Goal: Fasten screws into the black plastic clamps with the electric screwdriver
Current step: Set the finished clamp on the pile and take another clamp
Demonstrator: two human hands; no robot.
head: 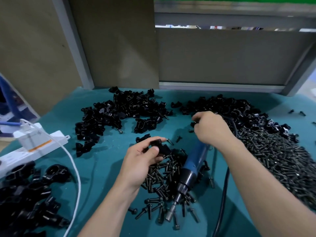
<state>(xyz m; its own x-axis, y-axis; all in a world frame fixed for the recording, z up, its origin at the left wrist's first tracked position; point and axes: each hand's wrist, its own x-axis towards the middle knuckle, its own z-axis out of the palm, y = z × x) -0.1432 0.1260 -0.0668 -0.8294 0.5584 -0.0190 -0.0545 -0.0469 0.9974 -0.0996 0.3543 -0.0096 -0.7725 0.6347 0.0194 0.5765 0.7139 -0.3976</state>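
Note:
My left hand (142,159) grips a black plastic clamp (159,146) just above a small heap of black screws (164,182) at the middle of the table. My right hand (210,128) is further back, its fingers curled round a small black part (196,119) at the edge of the right clamp pile; what the part is I cannot make out. The blue electric screwdriver (193,166) lies on the green mat under my right wrist, its metal bit (171,213) pointing toward me, and neither hand holds it.
Piles of black clamps lie at the back centre (123,110) and back right (227,106). A large heap of screws (280,161) fills the right side. Bigger black clamps (29,199) sit at the front left beside a white power strip (30,147) and its white cable (77,177).

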